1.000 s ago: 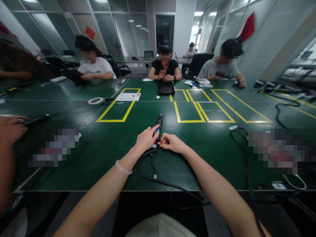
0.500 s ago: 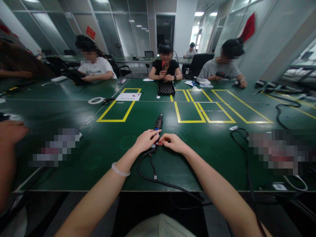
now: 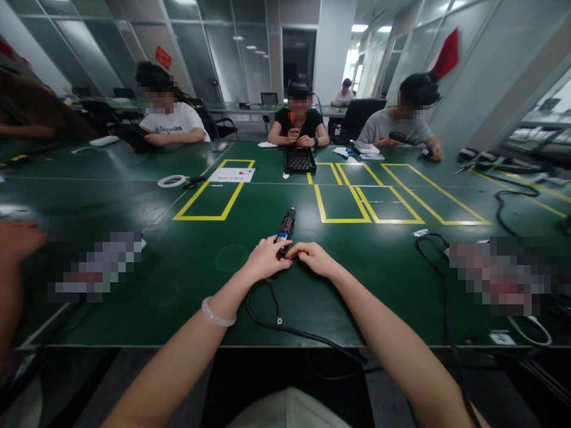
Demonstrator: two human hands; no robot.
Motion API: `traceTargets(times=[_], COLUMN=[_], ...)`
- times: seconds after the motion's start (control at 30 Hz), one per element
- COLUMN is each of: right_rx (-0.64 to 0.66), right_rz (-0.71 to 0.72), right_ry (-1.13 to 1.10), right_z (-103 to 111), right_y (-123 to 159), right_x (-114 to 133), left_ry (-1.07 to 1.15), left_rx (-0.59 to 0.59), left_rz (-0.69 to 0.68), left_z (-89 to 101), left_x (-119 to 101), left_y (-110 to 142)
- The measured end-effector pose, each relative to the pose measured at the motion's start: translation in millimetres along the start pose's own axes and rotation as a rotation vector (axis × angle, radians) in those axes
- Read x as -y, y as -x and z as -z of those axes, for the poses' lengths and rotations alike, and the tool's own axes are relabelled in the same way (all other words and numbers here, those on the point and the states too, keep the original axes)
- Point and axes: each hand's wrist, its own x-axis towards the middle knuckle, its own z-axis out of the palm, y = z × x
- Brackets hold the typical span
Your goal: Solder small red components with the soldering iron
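An electric screwdriver [image 3: 286, 223], dark with a blue band, lies on the green table with its tip pointing away from me. My left hand [image 3: 266, 259] is wrapped over its rear half, the thumb across the near end. Against that same end, from the right, my right hand [image 3: 312, 258] has its fingers bent together; what lies between its fingertips is hidden. A black cord [image 3: 285, 329] loops from the tool's back toward the table's front edge. Beside it hangs a short lead [image 3: 273, 294] with a small ring at its end.
Yellow tape outlines [image 3: 345, 221] mark the table ahead. A black tray [image 3: 300, 160] stands before a person opposite, with others seated to both sides. A white tape roll [image 3: 173, 181] and a printed sheet [image 3: 232, 175] lie at the left. Another person's hand [image 3: 20, 239] is at far left.
My left thumb has come down over the screwdriver's rear end, covering it and the orange-red bit near my right fingertips. The screwdriver has rolled slightly, showing more blue.
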Motion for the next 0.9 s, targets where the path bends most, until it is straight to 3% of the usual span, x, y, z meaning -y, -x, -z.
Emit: traceTargets(times=[0.4, 0.6, 0.9], right_rx=[-0.014, -0.019, -0.016], right_rz=[-0.015, -0.031, -0.053], right_ry=[-0.158, -0.207, -0.199], right_z=[2, 0, -1], right_y=[0, 0, 1], right_x=[2, 5, 3], left_ry=[-0.040, -0.089, -0.194], left_rx=[-0.024, -0.039, -0.023], left_rz=[0.016, 0.104, 0.267], left_z=[11.6, 25.7, 62.1], left_x=[41, 89, 165], left_y=[-2, -2, -3])
